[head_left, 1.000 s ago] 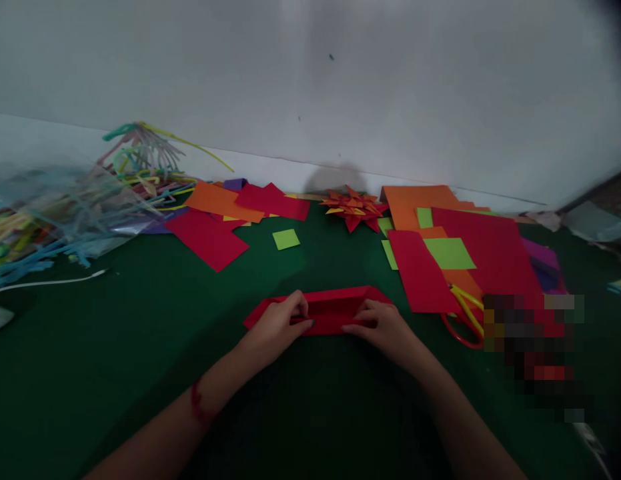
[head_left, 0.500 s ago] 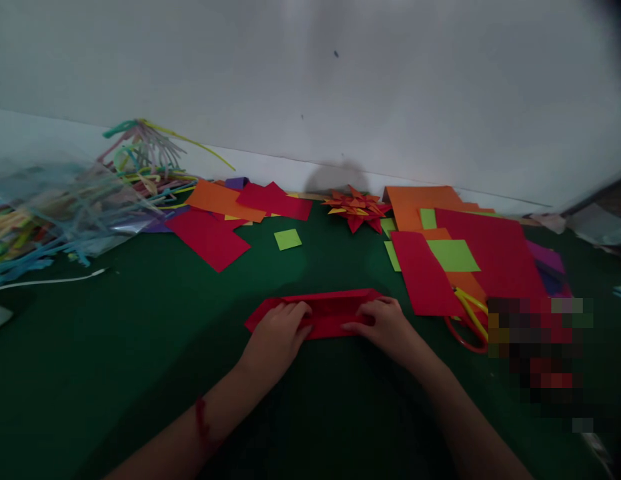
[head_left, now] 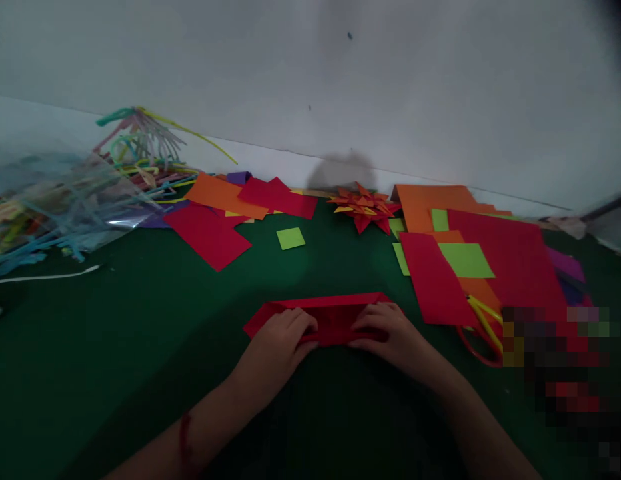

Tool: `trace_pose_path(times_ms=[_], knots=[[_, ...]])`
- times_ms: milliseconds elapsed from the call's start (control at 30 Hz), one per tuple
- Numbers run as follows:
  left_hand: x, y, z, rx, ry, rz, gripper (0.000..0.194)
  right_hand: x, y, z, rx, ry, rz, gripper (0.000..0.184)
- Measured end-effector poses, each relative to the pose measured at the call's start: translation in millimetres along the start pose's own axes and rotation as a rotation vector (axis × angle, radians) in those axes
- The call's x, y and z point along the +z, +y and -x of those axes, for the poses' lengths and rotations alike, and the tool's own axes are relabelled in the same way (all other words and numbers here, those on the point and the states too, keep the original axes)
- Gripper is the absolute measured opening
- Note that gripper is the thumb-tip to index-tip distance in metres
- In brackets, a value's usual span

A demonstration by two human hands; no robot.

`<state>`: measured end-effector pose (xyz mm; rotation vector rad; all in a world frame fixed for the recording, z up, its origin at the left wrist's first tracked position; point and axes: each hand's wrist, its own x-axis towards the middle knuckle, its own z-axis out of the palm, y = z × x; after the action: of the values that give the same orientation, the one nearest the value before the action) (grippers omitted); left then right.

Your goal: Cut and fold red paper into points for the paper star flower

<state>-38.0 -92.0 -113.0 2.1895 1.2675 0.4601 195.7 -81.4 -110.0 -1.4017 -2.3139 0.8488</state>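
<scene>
Green table, both hands pinching red paper

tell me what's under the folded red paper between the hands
The green tabletop shows around the folded red paper; anything directly beneath is covered and can't be seen.

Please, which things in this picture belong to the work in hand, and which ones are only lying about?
In the work:
folded red paper, held by the left hand and right hand

Lying about, it seems (untouched):
layered paper star
small green square
loose coloured sheets
coloured craft stems
white cable
yellow-and-red handles, partly blurred
</scene>
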Motion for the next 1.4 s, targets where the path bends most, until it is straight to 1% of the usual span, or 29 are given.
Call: trace_pose_path(times_ms=[133, 200, 233, 333, 433, 600, 700, 767, 833, 900, 967, 1033, 1100, 1200, 1267, 1333, 1400], knots=[[-2.6, 6.2, 1.2, 0.198, -0.029, -0.069, 0.012, 1.3, -4.1, 3.2, -0.056, 0.003, -0.013, 0.008], [-6.6, 7.9, -0.6, 0.244, -0.019, -0.075, 0.017, 2.1, -5.6, 4.1, -0.060, 0.010, -0.019, 0.007], [-9.3, 7.8, -1.9, 0.238, -0.004, -0.068, 0.019, 2.4, -6.2, 4.4, -0.058, 0.012, -0.024, 0.007], [-17.4, 2.0, -7.1, 0.165, 0.038, -0.061, 0.025, 2.4, -7.5, 5.3, -0.055, 0.005, -0.031, 0.006], [-20.6, -10.8, -13.0, 0.115, 0.029, -0.076, 0.030, 1.6, -9.0, 6.4, -0.061, -0.011, -0.038, 0.007], [-17.6, -30.0, -19.2, 0.181, -0.041, -0.052, 0.028, 0.5, -11.7, 7.0, -0.062, -0.028, -0.048, 0.008], [-19.9, -30.1, -17.7, 0.130, 0.000, 0.029, 0.028, 2.1, -12.4, 6.5, -0.063, -0.012, -0.019, 0.008], [-24.9, -24.3, -14.2, 0.080, 0.050, 0.079, 0.030, 3.6, -12.8, 6.4, -0.055, -0.003, 0.008, 0.008], [-30.9, -15.2, -9.4, 0.061, 0.075, 0.075, 0.029, 4.4, -13.5, 6.8, -0.043, 0.001, 0.027, 0.008], [-35.0, -5.0, -4.2, 0.091, 0.044, 0.009, 0.026, 4.1, -15.2, 7.6, -0.041, 0.004, 0.038, 0.009], [-34.8, 3.4, 0.4, 0.147, 0.030, -0.072, 0.031, 3.2, -17.8, 8.6, -0.049, 0.014, 0.051, 0.008], [-30.5, 8.2, 3.7, 0.216, 0.068, -0.159, 0.034, 2.5, -20.7, 9.6, -0.053, 0.029, 0.066, 0.007], [-24.5, 9.1, 5.6, 0.249, 0.123, -0.249, 0.035, 2.7, -22.9, 10.3, -0.047, 0.040, 0.081, 0.006], [-18.4, 5.5, 6.1, 0.233, 0.165, -0.351, 0.035, 5.2, -24.1, 10.9, -0.043, 0.035, 0.102, 0.013], [-17.6, 2.4, 5.6, 0.218, 0.151, -0.390, 0.032, 8.1, -23.9, 10.6, -0.047, 0.024, 0.098, 0.018], [-18.5, 0.5, 4.9, 0.213, 0.141, -0.424, 0.032, 10.6, -23.6, 9.8, -0.061, 0.013, 0.073, 0.015], [-19.8, 0.7, 4.4, 0.221, 0.144, -0.468, 0.030, 12.0, -23.7, 8.7, -0.064, 0.023, 0.059, 0.007]])
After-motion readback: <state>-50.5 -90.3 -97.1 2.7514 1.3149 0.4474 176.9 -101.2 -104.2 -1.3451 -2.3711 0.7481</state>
